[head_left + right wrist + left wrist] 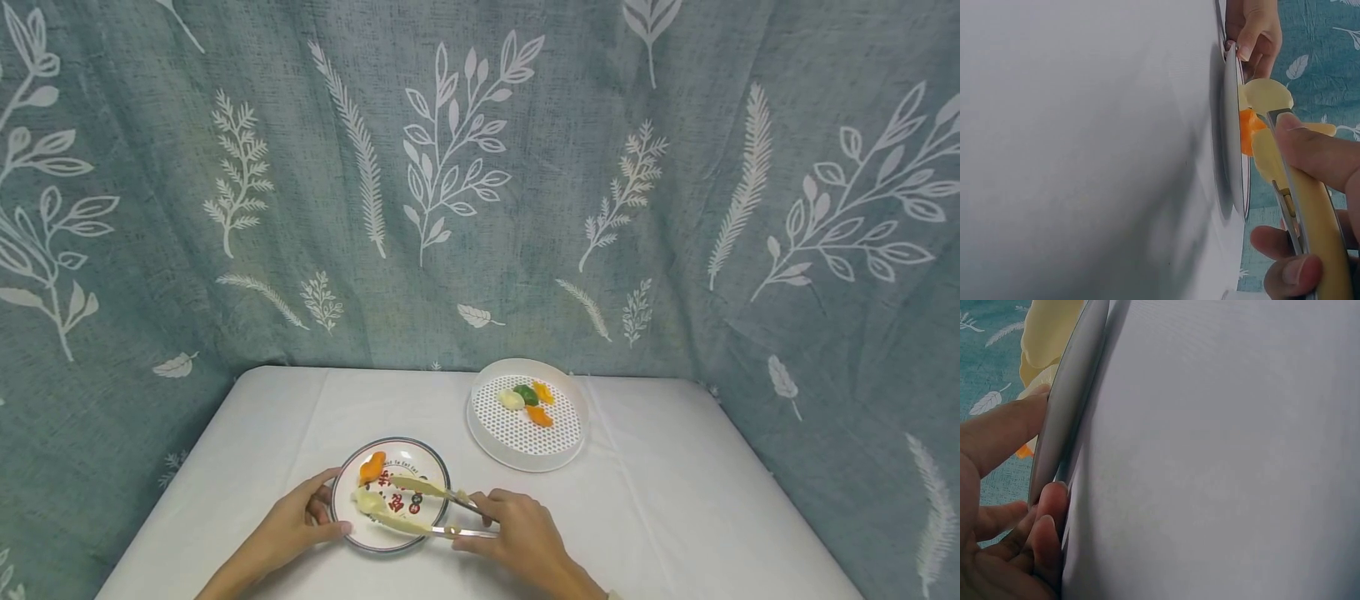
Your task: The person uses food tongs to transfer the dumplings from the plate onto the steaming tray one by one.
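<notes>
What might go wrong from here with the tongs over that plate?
The pale piece might slip away, since the tongs stand open near it. The orange piece lies close by and could get nudged. The left grip holds only one side of the plate, so pressing opposite might tilt it.

Reaching in over the table with both forearms, kinda angled toward each other. Just pinching with the left hand, nearer the table's left edge, with thumb wide apart from bent fingers. Full-on gripping with the right hand, way in from the right edge, with fingers curled and thumb opposite.
</notes>
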`<state>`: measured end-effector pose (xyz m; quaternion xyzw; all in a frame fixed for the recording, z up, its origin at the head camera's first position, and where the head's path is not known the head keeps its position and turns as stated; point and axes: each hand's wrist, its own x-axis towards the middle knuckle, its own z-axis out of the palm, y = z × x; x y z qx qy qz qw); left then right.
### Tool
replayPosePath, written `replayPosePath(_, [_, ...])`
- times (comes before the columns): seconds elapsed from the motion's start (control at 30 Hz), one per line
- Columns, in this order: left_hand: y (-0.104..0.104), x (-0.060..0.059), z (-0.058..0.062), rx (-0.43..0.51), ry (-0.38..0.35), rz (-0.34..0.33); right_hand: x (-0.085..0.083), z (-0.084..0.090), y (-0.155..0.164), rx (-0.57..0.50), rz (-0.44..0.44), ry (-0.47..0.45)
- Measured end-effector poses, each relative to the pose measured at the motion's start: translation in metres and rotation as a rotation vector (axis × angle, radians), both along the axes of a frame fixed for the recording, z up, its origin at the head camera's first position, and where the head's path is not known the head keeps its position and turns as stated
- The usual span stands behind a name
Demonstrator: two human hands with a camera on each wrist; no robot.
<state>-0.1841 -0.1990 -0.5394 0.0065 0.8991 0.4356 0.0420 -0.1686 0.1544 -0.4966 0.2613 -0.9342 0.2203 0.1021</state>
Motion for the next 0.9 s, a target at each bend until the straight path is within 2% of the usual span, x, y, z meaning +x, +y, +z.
replayPosePath(0.6, [0.000,0.001,0.001,0.008,-0.013,0.007,0.001,-0.008,-0.021,0.040,-0.027,-0.039])
replayPosePath(0.9, [0.000,0.001,0.001,0.003,-0.014,0.005,-0.001,-0.012,-0.027,0.059,-0.002,0.001])
